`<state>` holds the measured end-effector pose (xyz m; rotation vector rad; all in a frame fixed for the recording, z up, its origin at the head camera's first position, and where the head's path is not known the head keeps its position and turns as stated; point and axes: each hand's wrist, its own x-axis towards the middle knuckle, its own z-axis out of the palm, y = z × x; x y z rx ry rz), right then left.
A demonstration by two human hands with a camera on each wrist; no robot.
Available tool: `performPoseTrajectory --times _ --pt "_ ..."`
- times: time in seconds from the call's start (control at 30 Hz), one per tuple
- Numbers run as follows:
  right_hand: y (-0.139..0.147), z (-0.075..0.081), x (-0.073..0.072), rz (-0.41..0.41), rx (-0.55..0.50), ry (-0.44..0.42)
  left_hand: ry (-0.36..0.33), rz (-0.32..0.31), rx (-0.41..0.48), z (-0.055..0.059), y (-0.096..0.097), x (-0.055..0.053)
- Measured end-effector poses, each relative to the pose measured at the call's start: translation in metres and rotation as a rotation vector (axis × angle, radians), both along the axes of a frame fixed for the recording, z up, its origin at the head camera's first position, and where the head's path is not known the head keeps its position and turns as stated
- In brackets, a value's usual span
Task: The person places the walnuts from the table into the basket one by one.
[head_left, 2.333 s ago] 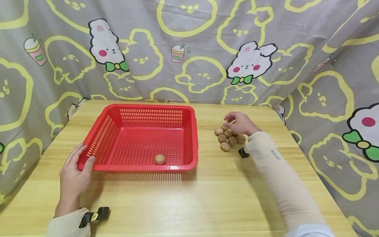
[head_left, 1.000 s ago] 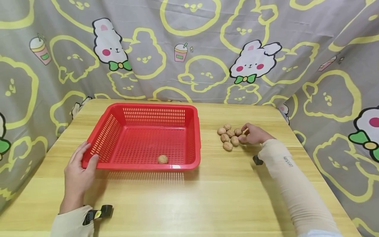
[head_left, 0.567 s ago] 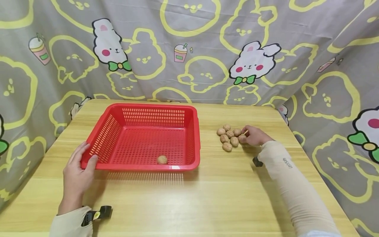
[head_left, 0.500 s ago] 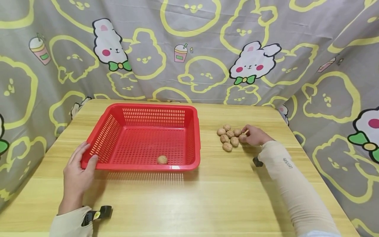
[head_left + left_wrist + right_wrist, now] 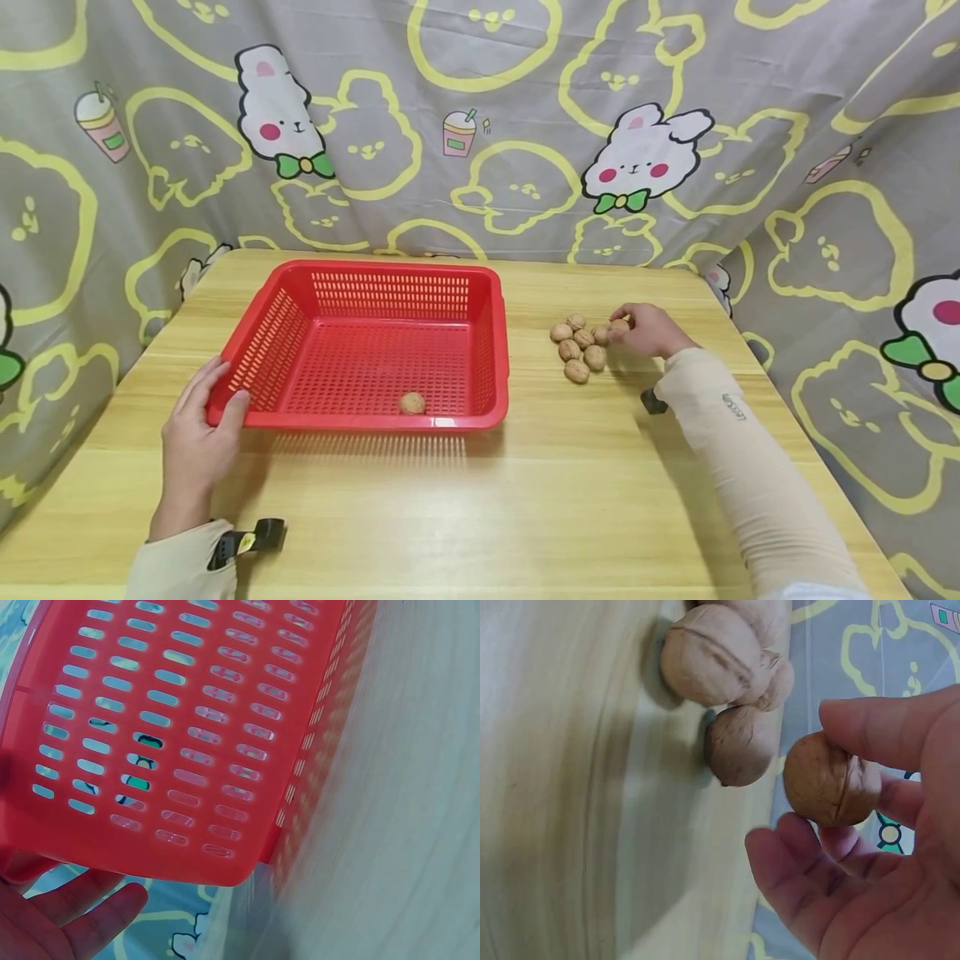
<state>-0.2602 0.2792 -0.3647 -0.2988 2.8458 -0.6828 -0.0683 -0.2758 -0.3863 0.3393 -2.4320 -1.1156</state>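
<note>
My right hand [image 5: 651,332] pinches a walnut [image 5: 825,780] between thumb and fingertips; in the right wrist view it is held off the table. Just left of that hand lie several loose walnuts [image 5: 576,371] in a cluster on the table. A red plastic basket [image 5: 360,422] with slotted sides stands left of them, and a single walnut [image 5: 412,403] rests on its floor near the front wall. At the basket's near left corner my left hand [image 5: 197,442] grips the rim, thumb on the front edge and fingers along the outer left side.
The wooden table [image 5: 480,508] carries everything. A patterned grey curtain [image 5: 517,100] hangs behind it and along both sides. Each wrist wears a small black camera, such as the left wrist camera [image 5: 266,534].
My right hand first shifts right to the cluster's right side, then takes the outermost walnut and lifts it slightly from the table. My left hand stays on the basket corner.
</note>
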Motion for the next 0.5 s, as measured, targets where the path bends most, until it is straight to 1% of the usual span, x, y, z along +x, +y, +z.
performPoseTrajectory --times 0.17,0.37,0.5 --pt "-0.007 0.007 -0.002 -0.012 -0.017 0.037 0.003 0.0 0.005 0.001 0.0 0.0" --pt "-0.015 0.017 -0.004 0.01 -0.033 0.039 0.01 -0.011 0.006 -0.001 0.0 0.001" --pt "-0.022 0.024 -0.006 0.02 -0.03 0.057 0.0 -0.014 0.009 -0.001 0.0 0.0"
